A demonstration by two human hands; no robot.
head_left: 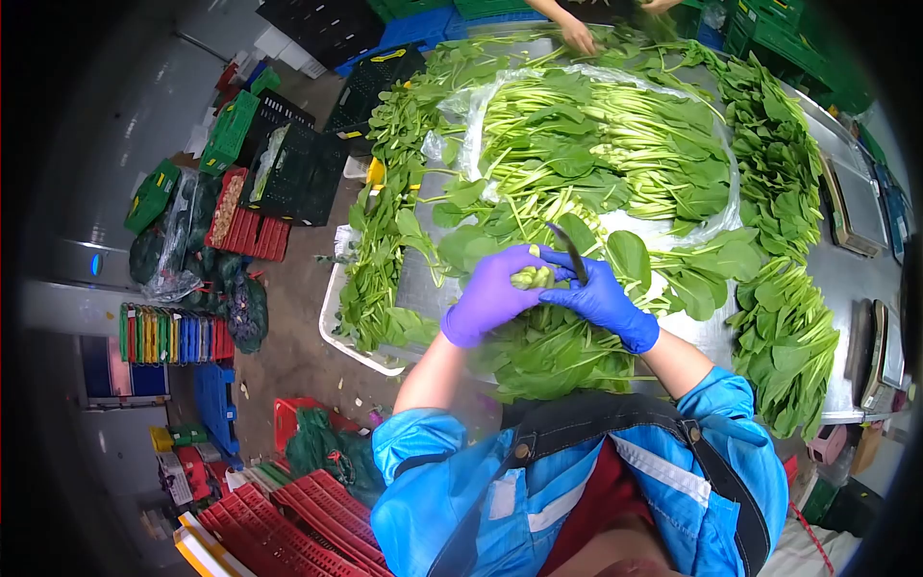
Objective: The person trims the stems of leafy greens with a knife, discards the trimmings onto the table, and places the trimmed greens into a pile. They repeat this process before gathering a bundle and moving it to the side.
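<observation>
My left hand, in a purple glove, is closed round a bunch of leafy greens. The pale cut stem ends poke out at its fingers, and the leaves hang below toward my body. In a blue glove, my right hand grips a knife; the dark blade points up and away, while the handle is hidden in the fingers. Both hands meet at the stem ends. Just beyond them, more greens lie piled on a clear plastic sheet.
Loose leaves line the metal table's left side, and stacked bunches line its right. Another person's hand touches greens at the far edge. Scales stand at right. Crates sit on the floor at left.
</observation>
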